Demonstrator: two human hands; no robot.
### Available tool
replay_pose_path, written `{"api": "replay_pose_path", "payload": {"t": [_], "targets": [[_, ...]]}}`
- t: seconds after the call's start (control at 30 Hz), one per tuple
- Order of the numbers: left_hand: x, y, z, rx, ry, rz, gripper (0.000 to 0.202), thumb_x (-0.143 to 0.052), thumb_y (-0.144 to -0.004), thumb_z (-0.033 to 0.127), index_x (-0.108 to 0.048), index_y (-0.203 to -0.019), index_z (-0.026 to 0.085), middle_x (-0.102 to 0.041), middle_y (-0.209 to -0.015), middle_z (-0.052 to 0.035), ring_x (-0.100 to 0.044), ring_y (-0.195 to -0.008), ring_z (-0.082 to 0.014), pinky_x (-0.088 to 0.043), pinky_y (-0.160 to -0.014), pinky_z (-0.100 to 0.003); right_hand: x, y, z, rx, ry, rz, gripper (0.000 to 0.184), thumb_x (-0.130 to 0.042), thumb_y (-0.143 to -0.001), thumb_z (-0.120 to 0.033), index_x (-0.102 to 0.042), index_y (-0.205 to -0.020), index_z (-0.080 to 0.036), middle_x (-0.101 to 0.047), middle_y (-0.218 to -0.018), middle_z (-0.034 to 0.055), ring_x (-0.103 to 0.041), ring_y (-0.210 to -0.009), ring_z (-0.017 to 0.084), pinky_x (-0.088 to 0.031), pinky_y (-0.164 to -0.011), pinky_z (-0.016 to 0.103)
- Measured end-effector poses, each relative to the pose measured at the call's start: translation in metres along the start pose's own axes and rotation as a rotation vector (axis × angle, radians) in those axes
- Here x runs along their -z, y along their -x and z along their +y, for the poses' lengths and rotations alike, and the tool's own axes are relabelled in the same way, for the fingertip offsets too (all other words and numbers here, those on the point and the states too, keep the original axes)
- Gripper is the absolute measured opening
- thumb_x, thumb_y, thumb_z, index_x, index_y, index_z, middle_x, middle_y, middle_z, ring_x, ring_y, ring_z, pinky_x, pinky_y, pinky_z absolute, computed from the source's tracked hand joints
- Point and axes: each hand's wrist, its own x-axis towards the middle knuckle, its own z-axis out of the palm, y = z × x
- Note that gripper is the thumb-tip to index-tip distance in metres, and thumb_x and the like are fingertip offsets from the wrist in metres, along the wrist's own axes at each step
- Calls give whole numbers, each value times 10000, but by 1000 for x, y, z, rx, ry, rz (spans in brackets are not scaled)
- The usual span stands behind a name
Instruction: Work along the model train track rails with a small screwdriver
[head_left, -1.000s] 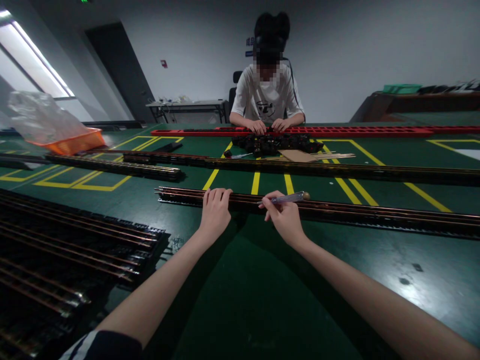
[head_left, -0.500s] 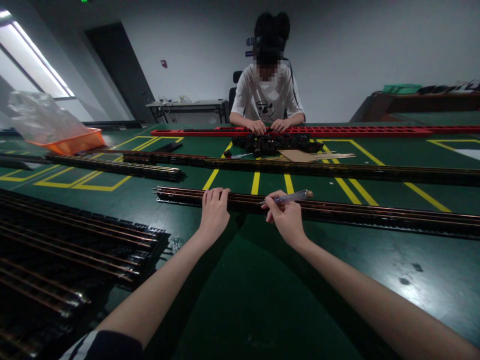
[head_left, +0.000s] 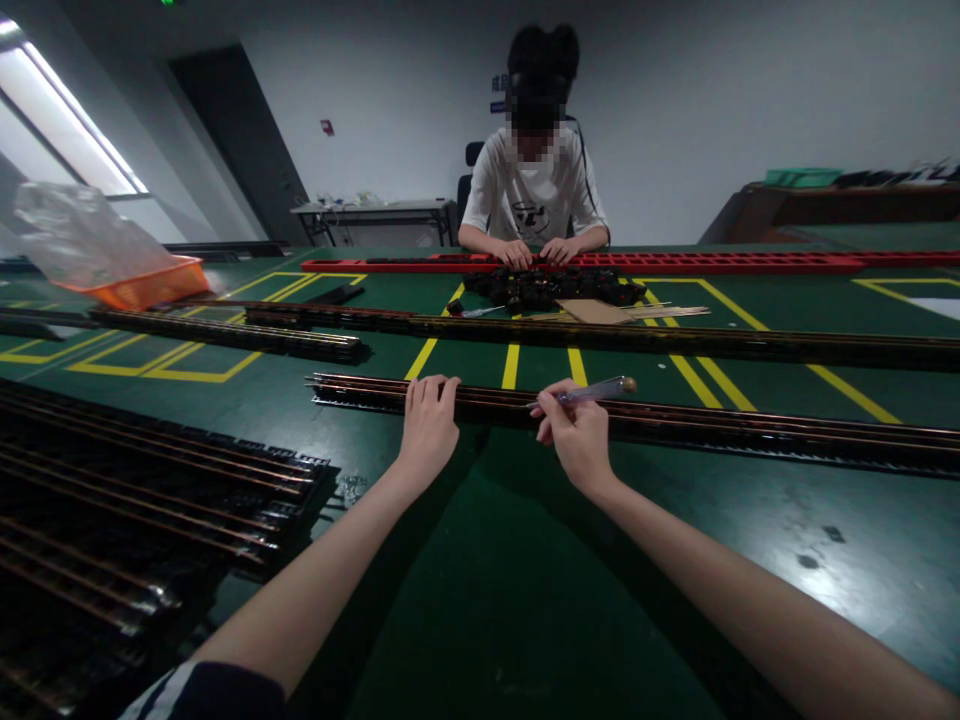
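Note:
A long black rail with copper-coloured rods runs across the table in front of me. My left hand lies over it near its left end, fingers curled onto its far side and holding it. Between the fingers of my right hand is a slim screwdriver with a clear handle, tilted so the handle points right. Its thin tip points left, low over the rail; whether it touches is too small to tell.
More rodded black rails lie side by side at left. Another long rail crosses beyond. An orange basket holds a clear plastic bag. Opposite, a seated person works at a red strip, behind black parts and cardboard.
My right hand and the screwdriver have shifted slightly right along the rail. My left hand stays in place on it.

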Motion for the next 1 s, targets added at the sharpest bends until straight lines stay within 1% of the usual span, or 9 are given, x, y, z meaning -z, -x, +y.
{"api": "replay_pose_path", "payload": {"t": [0.23, 0.4, 0.57, 0.87, 1.0], "targets": [[0, -1, -4, -40, 80, -9, 461, -338, -766, -22, -550, -1147, 128, -583, -1099, -107, -489, -1123, -240, -323, -1093, -474, 0, -2, 3, -9, -8, -42, 188, -504, -855, -304, -521, -724, -171, -596, -645, 3, -538, -440, 69, -429, -406, 192], [3, -2, -2, -41, 127, -38, 387, -390, -804, 70, -540, -1159, 106, -576, -1115, -108, -476, -1127, -237, -286, -1115, -472, 0, -2, 4, -12, -22, -43, 182, -510, -853, -302, -514, -725, -174, -590, -642, -4, -538, -438, 67, -422, -406, 190], [4, -2, -3, -38, 151, -72, 367, -430, -818, 161, -530, -1166, 105, -571, -1135, -114, -472, -1125, -243, -283, -1111, -477, 0, -2, 3, -19, -27, -45, 195, -517, -848, -314, -513, -715, -172, -584, -639, -5, -540, -442, 70, -422, -408, 193], [1, -2, -4, -34, 137, -56, 370, -477, -820, 253, -531, -1161, 119, -570, -1142, -118, -468, -1132, -254, -277, -1105, -471, 0, -2, 1, -24, -4, -39, 182, -511, -848, -295, -512, -714, -173, -583, -640, -6, -535, -447, 68, -428, -421, 195], [1, -1, -4, -31, 141, -50, 354, -471, -828, 249, -527, -1158, 136, -572, -1146, -111, -469, -1134, -251, -283, -1097, -476, 0, -2, 2, -30, -13, -38, 184, -512, -846, -303, -511, -714, -174, -582, -636, -8, -533, -446, 69, -430, -422, 198]]}}
